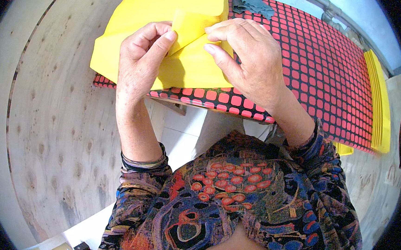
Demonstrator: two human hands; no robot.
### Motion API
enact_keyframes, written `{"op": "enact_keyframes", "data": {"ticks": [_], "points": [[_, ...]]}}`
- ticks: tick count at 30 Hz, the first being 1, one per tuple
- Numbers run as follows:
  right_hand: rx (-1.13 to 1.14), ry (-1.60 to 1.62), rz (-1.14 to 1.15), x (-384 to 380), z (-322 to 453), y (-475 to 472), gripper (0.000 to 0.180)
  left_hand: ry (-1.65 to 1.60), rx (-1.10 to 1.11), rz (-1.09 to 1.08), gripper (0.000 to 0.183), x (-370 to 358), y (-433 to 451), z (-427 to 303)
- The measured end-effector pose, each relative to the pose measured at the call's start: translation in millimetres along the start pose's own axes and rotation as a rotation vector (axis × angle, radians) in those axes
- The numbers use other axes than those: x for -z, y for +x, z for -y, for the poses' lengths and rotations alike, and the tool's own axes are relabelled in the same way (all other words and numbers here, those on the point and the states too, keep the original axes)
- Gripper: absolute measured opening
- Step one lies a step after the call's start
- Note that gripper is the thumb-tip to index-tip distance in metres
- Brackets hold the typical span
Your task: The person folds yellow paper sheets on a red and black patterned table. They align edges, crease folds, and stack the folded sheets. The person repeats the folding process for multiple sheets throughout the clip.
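A large sheet of yellow paper (160, 3) lies at the near left part of the table, with a raised, folded flap (190, 26) at its middle. My left hand (144, 51) pinches the left edge of that flap between thumb and fingers. At the flap's right side is my right hand (247, 55), its thumb a little apart from its bent fingers. Whether those fingertips grip the paper cannot be told. A shadow falls on the yellow sheet below the flap.
The table wears a red and black checked cover (315, 77). A dark grey-green cloth (251, 4) lies at its far edge. Folded yellow paper (376, 102) is stacked at the right end. Pipes (328, 12) run behind. Wooden boards (58, 115) stand at the left.
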State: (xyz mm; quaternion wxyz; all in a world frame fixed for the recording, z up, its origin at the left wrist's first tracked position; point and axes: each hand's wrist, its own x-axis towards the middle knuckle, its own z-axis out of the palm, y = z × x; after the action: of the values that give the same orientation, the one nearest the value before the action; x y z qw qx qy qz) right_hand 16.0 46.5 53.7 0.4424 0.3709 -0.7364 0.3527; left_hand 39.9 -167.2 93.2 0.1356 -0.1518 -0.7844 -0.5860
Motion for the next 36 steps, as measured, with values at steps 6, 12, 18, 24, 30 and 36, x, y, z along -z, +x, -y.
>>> {"op": "enact_keyframes", "data": {"ticks": [6,12,18,24,30,36], "points": [[-0.026,0.006,0.028,2.8,1.7,-2.4,0.021,-0.022,-0.025,0.006,0.015,-0.3,0.2,0.9],[-0.032,0.013,0.037,1.6,1.2,-4.2,0.02,0.009,-0.026,0.018,0.015,1.0,1.9,2.5],[-0.042,0.028,0.038,2.0,2.1,-6.3,0.019,-0.001,-0.015,0.017,0.016,0.9,2.9,3.4],[-0.047,0.033,0.04,2.0,3.1,-7.7,0.018,0.021,-0.011,0.026,0.015,2.7,2.6,2.4],[-0.015,0.073,-0.098,11.4,4.6,-0.8,0.022,-0.019,-0.046,0.028,0.016,0.2,2.5,4.0],[0.117,0.046,-0.085,10.6,9.8,13.8,0.038,0.03,-0.001,0.015,0.016,2.2,1.1,4.9]]}}
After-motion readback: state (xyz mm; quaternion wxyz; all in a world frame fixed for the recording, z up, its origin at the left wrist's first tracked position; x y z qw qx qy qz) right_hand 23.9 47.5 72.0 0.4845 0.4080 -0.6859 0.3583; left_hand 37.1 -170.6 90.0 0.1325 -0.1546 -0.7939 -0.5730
